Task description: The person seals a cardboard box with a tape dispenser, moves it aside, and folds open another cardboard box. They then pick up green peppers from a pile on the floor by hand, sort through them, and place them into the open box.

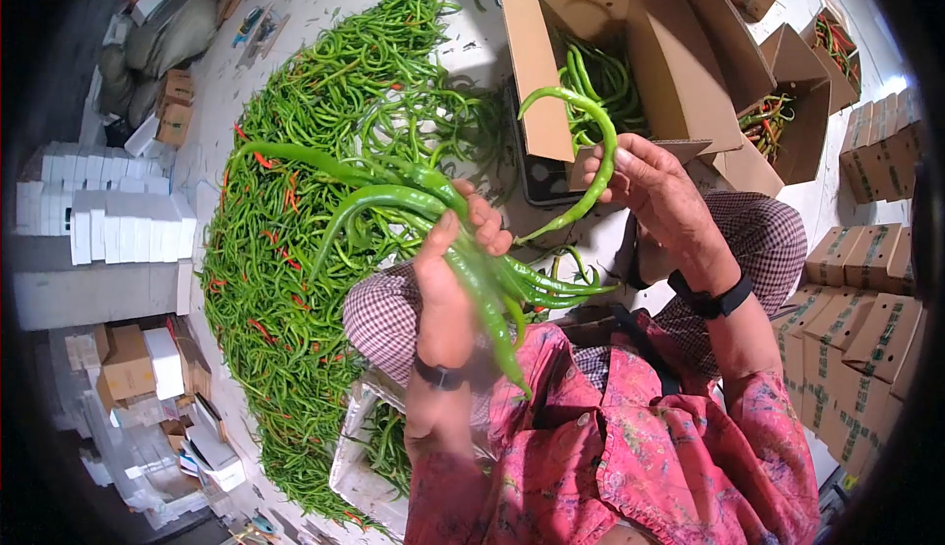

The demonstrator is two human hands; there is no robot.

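Note:
A bunch of long green chili peppers (394, 198) is gripped in my left hand (458, 235), with stems and tips sticking out on both sides of the fist. My right hand (650, 186) pinches a single curved green chili pepper (598, 141) between thumb and fingers, held up in front of the open cardboard box (679, 53). More green chilies (600, 77) lie inside that box. To the left of my hands spreads a large heap of green chilies (295, 131) on the floor, with a few red ones mixed in.
A white foam box (349, 427) with some green chilies stands by my left knee. Other open cardboard boxes (797, 77) at the upper right hold red and green chilies. Closed cartons (856, 348) are stacked on the right; white boxes (128, 230) stand on the left.

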